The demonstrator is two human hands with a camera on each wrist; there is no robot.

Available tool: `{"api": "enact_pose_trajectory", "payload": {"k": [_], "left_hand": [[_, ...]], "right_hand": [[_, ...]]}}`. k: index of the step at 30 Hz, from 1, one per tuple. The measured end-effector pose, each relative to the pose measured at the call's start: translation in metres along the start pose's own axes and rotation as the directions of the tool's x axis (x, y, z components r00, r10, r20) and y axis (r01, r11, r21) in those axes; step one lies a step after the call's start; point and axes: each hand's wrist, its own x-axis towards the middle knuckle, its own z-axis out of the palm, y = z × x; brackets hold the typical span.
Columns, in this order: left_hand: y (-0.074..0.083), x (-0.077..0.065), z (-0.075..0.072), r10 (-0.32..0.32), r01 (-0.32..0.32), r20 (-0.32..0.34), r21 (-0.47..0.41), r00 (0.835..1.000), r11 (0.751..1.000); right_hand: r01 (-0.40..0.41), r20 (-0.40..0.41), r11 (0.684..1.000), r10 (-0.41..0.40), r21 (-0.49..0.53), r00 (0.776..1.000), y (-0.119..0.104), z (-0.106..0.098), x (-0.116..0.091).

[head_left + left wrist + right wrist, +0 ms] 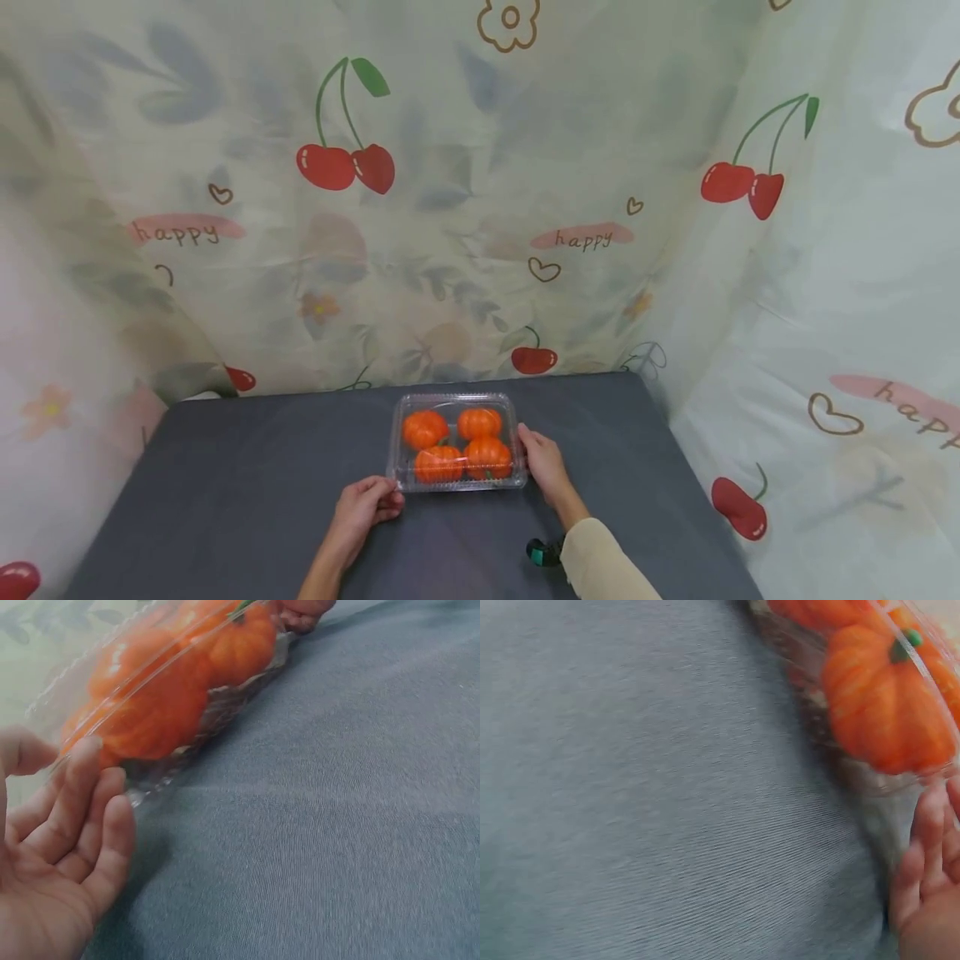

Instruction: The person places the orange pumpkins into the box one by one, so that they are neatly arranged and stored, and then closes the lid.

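A clear plastic clamshell box [456,479] lies shut on the dark grey table [247,467], with several small orange pumpkins [424,428] inside. My left hand [382,498] is at the box's front left corner, its relaxed fingers [79,776] touching the rim of the box [90,682]. My right hand [528,446] lies against the box's right side with fingers fairly straight. In the right wrist view its fingertips [928,825] sit just below a pumpkin [885,697] behind the clear wall. Neither hand plainly grips the box.
A plastic sheet [450,208] printed with cherries and "happy" hangs behind and to the right of the table. A small dark green device [542,552] sits at my right wrist by a cream sleeve [600,562]. Grey cloth extends left and right of the box.
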Motion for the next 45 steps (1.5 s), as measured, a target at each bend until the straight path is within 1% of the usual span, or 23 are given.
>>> {"api": "enact_pose_trajectory", "payload": {"k": [3, 6, 10, 14, 16, 19, 23, 27, 30, 33, 38, 40, 42, 45], "left_hand": [[0.001, 0.005, 0.002, 0.021, -0.022, -0.054, -0.013, 0.998, 1.0], [0.001, 0.01, 0.005, 0.04, -0.043, -0.078, -0.03, 0.996, 0.999], [0.0, 0.016, 0.009, 0.068, -0.073, -0.109, -0.037, 0.992, 0.997], [-0.002, 0.021, 0.017, 0.096, -0.101, -0.136, -0.025, 0.986, 0.995], [-0.004, 0.022, 0.02, 0.109, -0.113, -0.14, -0.023, 0.984, 0.993], [-0.005, 0.022, 0.022, 0.11, -0.115, -0.138, -0.025, 0.984, 0.993], [-0.006, 0.022, 0.02, 0.105, -0.109, -0.125, -0.023, 0.987, 0.994], [-0.009, 0.023, 0.018, 0.116, -0.117, -0.106, -0.008, 0.988, 0.993], [-0.012, 0.024, 0.018, 0.126, -0.127, -0.097, -0.011, 0.987, 0.992], [-0.015, 0.026, 0.017, 0.135, -0.137, -0.086, -0.027, 0.987, 0.99], [-0.017, 0.023, 0.014, 0.171, -0.174, -0.07, -0.037, 0.983, 0.984], [-0.016, 0.022, 0.014, 0.184, -0.187, -0.067, -0.046, 0.981, 0.981], [-0.016, 0.022, 0.013, 0.177, -0.181, -0.066, -0.057, 0.982, 0.982], [-0.015, 0.024, 0.012, 0.166, -0.169, -0.052, -0.066, 0.985, 0.983]], "right_hand": [[0.001, 0.034, 0.996, -0.004, 0.085, 0.999, 0.006, 0.004, -0.005], [-0.004, 0.051, 0.986, -0.005, 0.167, 0.999, 0.012, 0.007, -0.011], [-0.011, 0.056, 0.961, -0.005, 0.277, 0.998, 0.019, 0.01, -0.014], [0.019, 0.05, 0.937, -0.039, 0.349, 0.998, 0.025, 0.01, -0.013], [0.032, 0.051, 0.936, -0.054, 0.351, 0.997, 0.029, 0.01, -0.012], [0.031, 0.067, 0.937, -0.058, 0.349, 0.996, 0.032, 0.009, -0.012], [0.038, 0.11, 0.937, -0.081, 0.348, 0.991, 0.035, 0.005, -0.014], [0.058, 0.138, 0.934, -0.114, 0.352, 0.984, 0.036, 0.002, -0.015], [0.067, 0.136, 0.93, -0.124, 0.361, 0.983, 0.037, 0.002, -0.015], [0.064, 0.124, 0.927, -0.117, 0.369, 0.985, 0.038, 0.001, -0.015], [0.047, 0.094, 0.927, -0.088, 0.372, 0.992, 0.038, 0.004, -0.017], [0.051, 0.083, 0.927, -0.088, 0.372, 0.993, 0.037, 0.006, -0.018], [0.056, 0.073, 0.927, -0.089, 0.37, 0.993, 0.036, 0.007, -0.019], [0.041, 0.065, 0.927, -0.07, 0.372, 0.995, 0.037, 0.007, -0.018]]}}
